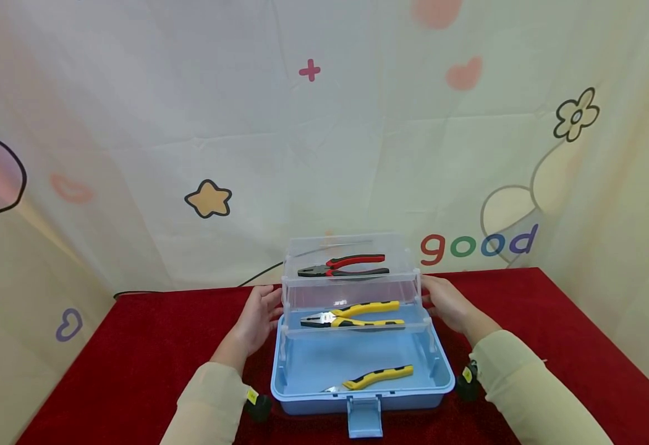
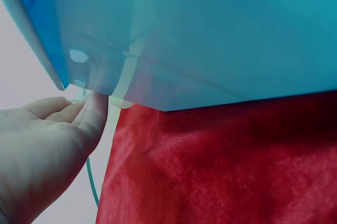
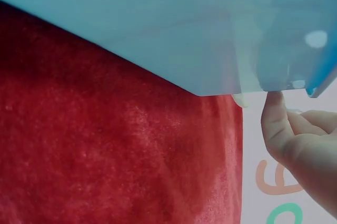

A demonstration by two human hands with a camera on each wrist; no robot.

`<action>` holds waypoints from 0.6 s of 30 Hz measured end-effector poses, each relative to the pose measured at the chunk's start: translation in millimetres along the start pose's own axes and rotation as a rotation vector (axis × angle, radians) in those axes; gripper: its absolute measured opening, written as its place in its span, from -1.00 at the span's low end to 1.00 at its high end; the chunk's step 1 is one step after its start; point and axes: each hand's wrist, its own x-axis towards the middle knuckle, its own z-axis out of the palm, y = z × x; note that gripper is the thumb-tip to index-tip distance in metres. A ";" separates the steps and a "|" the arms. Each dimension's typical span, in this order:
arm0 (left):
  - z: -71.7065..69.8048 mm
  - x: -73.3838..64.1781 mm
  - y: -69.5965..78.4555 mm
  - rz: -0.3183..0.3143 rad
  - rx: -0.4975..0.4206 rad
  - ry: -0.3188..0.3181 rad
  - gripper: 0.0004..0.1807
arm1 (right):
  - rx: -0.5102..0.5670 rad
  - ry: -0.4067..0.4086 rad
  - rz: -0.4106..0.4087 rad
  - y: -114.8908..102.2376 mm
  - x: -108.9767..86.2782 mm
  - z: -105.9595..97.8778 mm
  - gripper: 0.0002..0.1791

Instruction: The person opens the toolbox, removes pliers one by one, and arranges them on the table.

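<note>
A light blue toolbox (image 1: 362, 405) stands with its clear upper trays (image 1: 352, 287) raised. Red-and-black pliers (image 1: 343, 266) lie in the upper tray, yellow-and-black pliers (image 1: 352, 315) in the tray below. On the box floor is a slim tool (image 1: 380, 376) with a yellow-and-black handle and a metal tip. My left hand (image 1: 258, 318) is at the toolbox's left side near the back, fingers loosely bent towards it. At the opposite side is my right hand (image 1: 449, 303), its fingers partly hidden by the trays. In the right wrist view, a right fingertip (image 3: 274, 99) meets the box edge.
A red cloth (image 1: 152, 364) covers the table under the box. Behind it hangs a pale printed curtain (image 1: 313, 154). A dark cable (image 1: 260, 274) runs along the table's back edge. The front latch (image 1: 364, 418) hangs down.
</note>
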 end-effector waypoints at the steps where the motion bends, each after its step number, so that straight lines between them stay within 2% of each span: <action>1: 0.0 -0.1 -0.3 -0.001 0.000 0.003 -0.30 | 0.000 0.001 0.001 0.2 -0.1 0.4 -0.39; 18: 1.0 -1.3 -4.9 -0.036 0.000 0.038 -0.18 | -0.007 0.015 0.015 5.8 -1.5 3.3 -0.44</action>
